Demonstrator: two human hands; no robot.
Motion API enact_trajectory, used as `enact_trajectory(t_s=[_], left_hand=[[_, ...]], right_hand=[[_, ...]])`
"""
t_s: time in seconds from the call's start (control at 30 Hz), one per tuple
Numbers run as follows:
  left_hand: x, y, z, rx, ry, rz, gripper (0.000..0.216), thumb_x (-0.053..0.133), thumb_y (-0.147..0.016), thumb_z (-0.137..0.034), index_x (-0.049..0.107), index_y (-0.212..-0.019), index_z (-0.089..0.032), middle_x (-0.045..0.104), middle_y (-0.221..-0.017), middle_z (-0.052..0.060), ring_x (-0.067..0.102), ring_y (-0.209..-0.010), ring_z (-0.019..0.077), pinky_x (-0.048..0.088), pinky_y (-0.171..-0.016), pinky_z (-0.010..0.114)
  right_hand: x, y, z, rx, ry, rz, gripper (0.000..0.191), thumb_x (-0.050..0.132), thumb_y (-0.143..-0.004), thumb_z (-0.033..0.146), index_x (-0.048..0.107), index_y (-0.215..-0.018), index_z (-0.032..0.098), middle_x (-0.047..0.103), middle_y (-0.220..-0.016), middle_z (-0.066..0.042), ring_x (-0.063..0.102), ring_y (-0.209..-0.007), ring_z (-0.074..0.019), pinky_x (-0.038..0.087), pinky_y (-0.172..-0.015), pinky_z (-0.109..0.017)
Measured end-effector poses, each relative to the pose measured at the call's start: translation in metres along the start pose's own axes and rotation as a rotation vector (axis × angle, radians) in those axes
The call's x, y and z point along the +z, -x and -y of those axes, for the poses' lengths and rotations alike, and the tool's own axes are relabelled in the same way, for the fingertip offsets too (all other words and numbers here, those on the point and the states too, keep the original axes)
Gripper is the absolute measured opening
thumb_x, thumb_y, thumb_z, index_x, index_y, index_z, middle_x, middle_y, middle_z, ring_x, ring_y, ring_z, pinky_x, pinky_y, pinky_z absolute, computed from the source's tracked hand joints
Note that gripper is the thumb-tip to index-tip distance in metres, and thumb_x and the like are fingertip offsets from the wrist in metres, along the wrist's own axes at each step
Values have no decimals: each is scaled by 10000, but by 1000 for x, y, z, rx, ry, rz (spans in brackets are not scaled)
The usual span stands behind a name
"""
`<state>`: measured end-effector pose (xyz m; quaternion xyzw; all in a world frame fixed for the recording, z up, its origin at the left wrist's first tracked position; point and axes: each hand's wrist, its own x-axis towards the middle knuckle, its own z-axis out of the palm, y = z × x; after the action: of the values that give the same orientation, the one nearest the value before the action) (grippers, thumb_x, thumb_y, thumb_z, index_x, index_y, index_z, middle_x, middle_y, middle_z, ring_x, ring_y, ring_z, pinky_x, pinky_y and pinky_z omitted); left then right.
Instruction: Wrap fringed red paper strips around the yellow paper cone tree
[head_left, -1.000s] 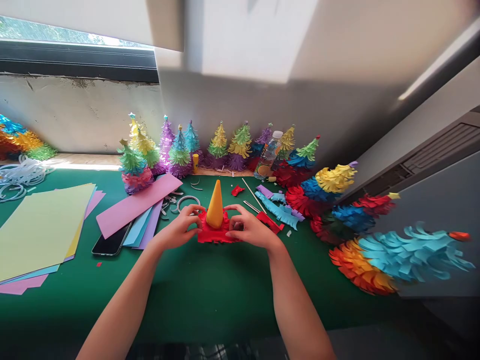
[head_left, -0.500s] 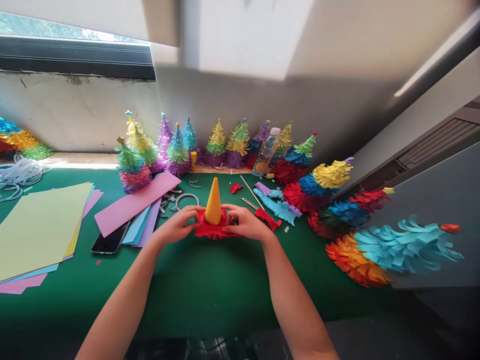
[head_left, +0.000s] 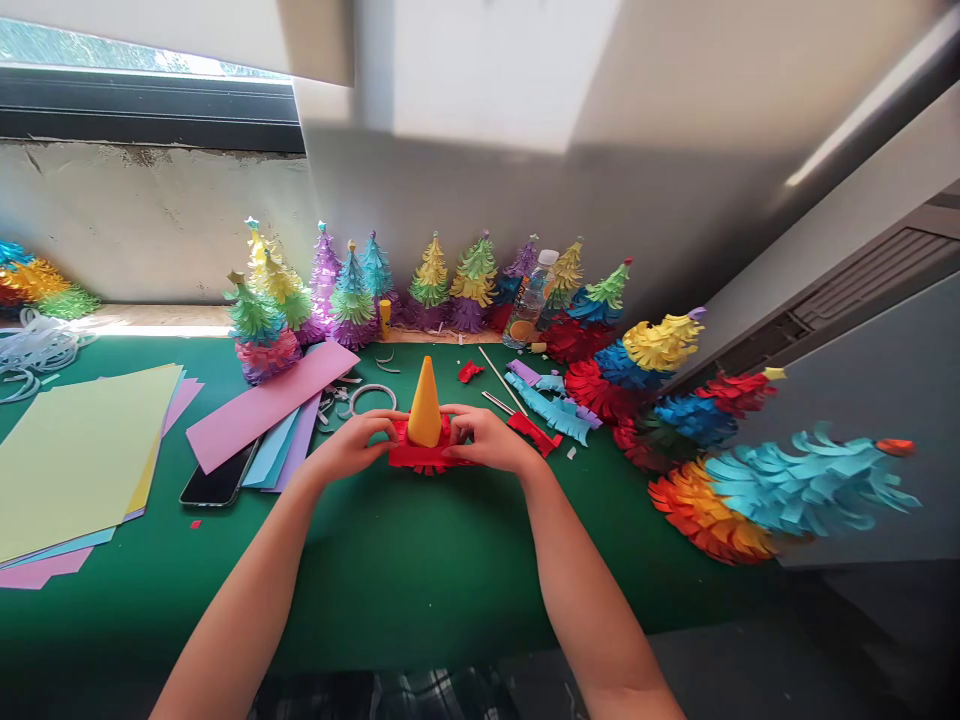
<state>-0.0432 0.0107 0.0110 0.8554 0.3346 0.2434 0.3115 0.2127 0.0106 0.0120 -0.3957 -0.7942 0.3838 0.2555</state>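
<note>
A yellow paper cone [head_left: 425,405] stands upright on the table in front of me. Red fringed paper [head_left: 420,457] surrounds its lower part, with cut tabs showing underneath. My left hand [head_left: 349,447] pinches the left end of this paper between thumb and fingers. On the other side, my right hand [head_left: 495,440] grips its right end, fingers curled behind and thumb in front. The cone's foot is hidden by the red paper. Just beyond my left hand lies a roll of tape [head_left: 373,390].
Coloured paper sheets [head_left: 71,460], a pink strip [head_left: 270,405] and a phone [head_left: 217,480] lie left. Fringed scraps [head_left: 555,412], scissors [head_left: 499,402] and a thin stick [head_left: 501,378] lie right. Several fringed paper trees [head_left: 474,285] and a bottle [head_left: 529,305] line the back.
Both hands keep their grip on the red paper around the cone. The paper's front band looks flatter and straighter now. The whole view has shifted slightly.
</note>
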Motion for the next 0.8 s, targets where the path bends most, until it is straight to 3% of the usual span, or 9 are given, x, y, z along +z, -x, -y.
enact_trajectory(t_s=[0.33,0.53,0.8], left_hand=[[0,-6,-2,28,67,-3,144,437,-804,-132,575,-811,-173,580,-1187,76,560,-1051,186,446,-897,331],[1,-6,0,37,109,-7,130,454,-828,-162,583,-814,-167,595,-1124,82,564,-1005,176,449,-877,329],[-2,-5,-6,-4,309,-48,145,520,-840,-265,600,-795,-153,592,-1025,96,555,-961,186,463,-832,319]], right_hand=[[-4,-1,0,-11,48,14,214,648,-692,221,488,-558,173,613,-1159,-91,609,-883,-197,444,-661,-290],[-5,-2,1,-14,29,36,186,649,-700,233,527,-578,165,616,-1129,-79,597,-757,-152,434,-608,-268],[-11,0,14,7,-189,80,320,701,-679,400,515,-572,163,597,-1129,-86,573,-750,-149,442,-595,-268]])
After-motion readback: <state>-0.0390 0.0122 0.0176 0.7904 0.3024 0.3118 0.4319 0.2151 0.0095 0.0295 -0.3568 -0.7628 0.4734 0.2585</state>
